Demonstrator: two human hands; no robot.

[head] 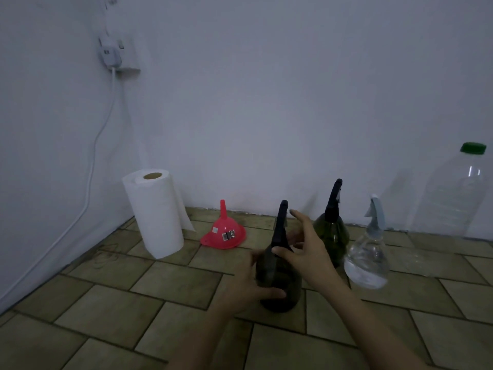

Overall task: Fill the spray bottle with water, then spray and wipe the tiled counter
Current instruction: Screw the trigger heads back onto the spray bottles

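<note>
Spray bottle (278,279), the dark one with the black trigger head, is standing upright on the tiled desk (112,311) near the middle of the view, and both hands are working on it. The left hand (246,283) is wrapping its grip around the left side of the bottle's belly, steadying it, while the right hand (304,249) is reaching in at the neck with the thumb touching the black head and the other fingers spread loose, not yet clenched around it. This reads as the very start of filling: the head is sitting on the bottle, so unscrewing appears to be the step in hand. The red funnel (224,232) is lying mouth-down farther left, untouched, and the large clear water bottle (453,193) at the far right is wearing its green cap. The paper towel roll (156,212) is standing unused at the far left. Pouring, spraying and wiping all seem to be left.
</note>
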